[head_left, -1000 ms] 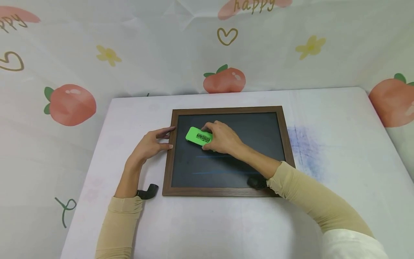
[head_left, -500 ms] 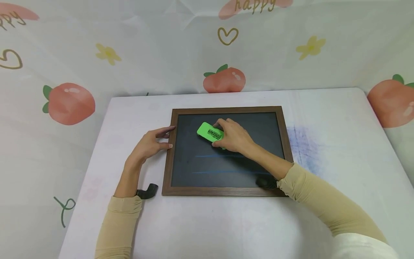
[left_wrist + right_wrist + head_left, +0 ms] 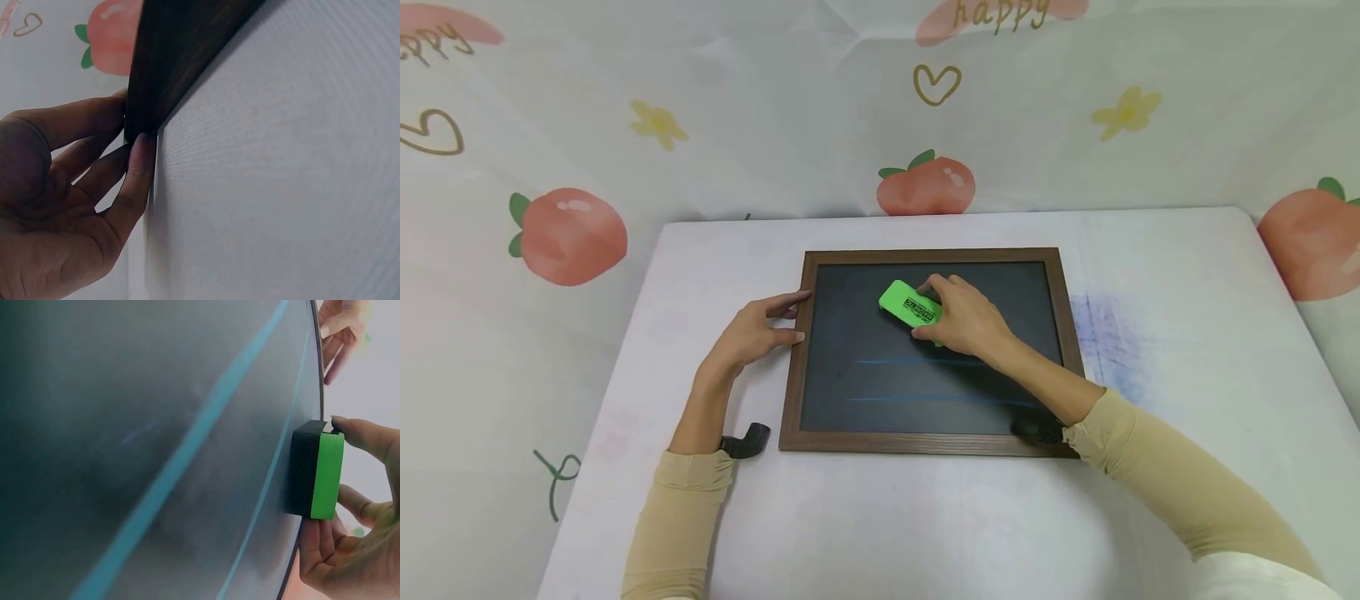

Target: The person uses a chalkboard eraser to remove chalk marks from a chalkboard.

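Observation:
A small blackboard (image 3: 835, 383) in a brown wooden frame lies flat on the white table. Two blue lines (image 3: 917, 398) run across its lower half. My right hand (image 3: 970, 318) pinches a green board eraser (image 3: 908, 304) between thumb and fingers, on the board's upper middle. In the right wrist view the eraser's dark felt side (image 3: 305, 469) faces the board surface. My left hand (image 3: 751, 333) touches the frame's left edge with thumb and fingertips, its fingers fairly straight. The left wrist view has those fingertips (image 3: 142, 153) against the frame's dark side.
Blue-violet smudges (image 3: 1108, 342) mark the table (image 3: 880, 517) to the right of the board. Behind the table's far edge hangs a pale cloth (image 3: 775, 125) printed with peaches, flowers and hearts. A black wrist device (image 3: 748, 440) sits by the left cuff.
My right hand has slid the eraser rightward and slightly up over the board. The left hand has stayed at the frame's left edge. Both blue lines remain visible.

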`<state>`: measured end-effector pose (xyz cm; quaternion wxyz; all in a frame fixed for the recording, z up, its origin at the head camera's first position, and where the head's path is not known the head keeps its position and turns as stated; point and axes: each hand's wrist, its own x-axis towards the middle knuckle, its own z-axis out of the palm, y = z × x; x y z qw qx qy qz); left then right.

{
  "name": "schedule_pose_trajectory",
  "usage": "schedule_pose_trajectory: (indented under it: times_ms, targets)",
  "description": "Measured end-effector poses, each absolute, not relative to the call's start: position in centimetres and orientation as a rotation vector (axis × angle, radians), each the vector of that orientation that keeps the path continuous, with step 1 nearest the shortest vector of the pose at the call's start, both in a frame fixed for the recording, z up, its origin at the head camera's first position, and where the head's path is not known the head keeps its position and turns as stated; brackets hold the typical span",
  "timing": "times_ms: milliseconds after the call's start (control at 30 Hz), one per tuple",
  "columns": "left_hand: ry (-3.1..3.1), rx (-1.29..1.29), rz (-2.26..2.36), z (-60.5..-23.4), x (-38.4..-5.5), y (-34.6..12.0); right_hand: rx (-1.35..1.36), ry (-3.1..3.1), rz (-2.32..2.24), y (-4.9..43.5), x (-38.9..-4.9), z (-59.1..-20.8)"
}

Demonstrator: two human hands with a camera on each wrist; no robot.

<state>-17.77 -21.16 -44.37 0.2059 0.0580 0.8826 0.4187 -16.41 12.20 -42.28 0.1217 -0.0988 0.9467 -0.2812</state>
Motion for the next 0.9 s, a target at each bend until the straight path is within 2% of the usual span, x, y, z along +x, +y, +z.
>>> schedule_pose_trajectory:
  times_ms: [900]
  targets:
    - [2.461,0.157,1.159,-44.3,-17.8,-21.2,-0.197,2.715,-1.09,17.5,-14.5,-43.5]
